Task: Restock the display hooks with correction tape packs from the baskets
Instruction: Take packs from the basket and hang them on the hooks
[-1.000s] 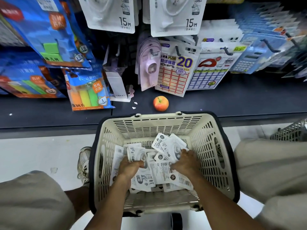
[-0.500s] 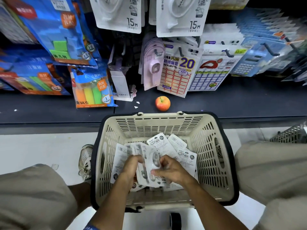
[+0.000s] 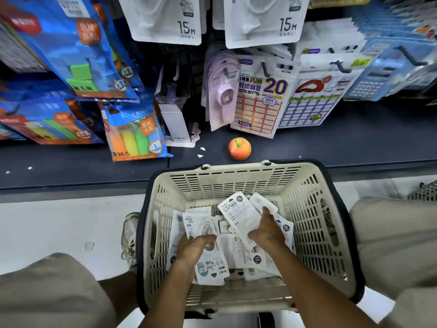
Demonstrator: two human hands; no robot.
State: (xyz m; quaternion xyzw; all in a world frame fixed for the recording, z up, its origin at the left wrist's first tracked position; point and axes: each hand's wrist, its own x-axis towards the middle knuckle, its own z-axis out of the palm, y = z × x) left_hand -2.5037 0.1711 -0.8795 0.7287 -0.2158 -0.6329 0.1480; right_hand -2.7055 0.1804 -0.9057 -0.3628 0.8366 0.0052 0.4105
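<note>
Left hand [image 3: 194, 250] grip pinching a stack of correction tape packs [image 3: 203, 230], right hand [image 3: 267, 229] grip spread on loose packs [image 3: 238, 216] beside it in the basket [image 3: 307, 185]; slick cards could likely fan and slip.

A dark shelf [image 3: 354, 147] ran across the view, its front edge meeting a pale floor [image 3: 59, 228]. An apple [image 3: 239, 148] sat near that front edge, with white scraps [image 3: 200, 152] just left of it. Blue packets [image 3: 71, 55] hung above the shelf's left end, sticker sheets [image 3: 260, 102] towards the right.
</note>
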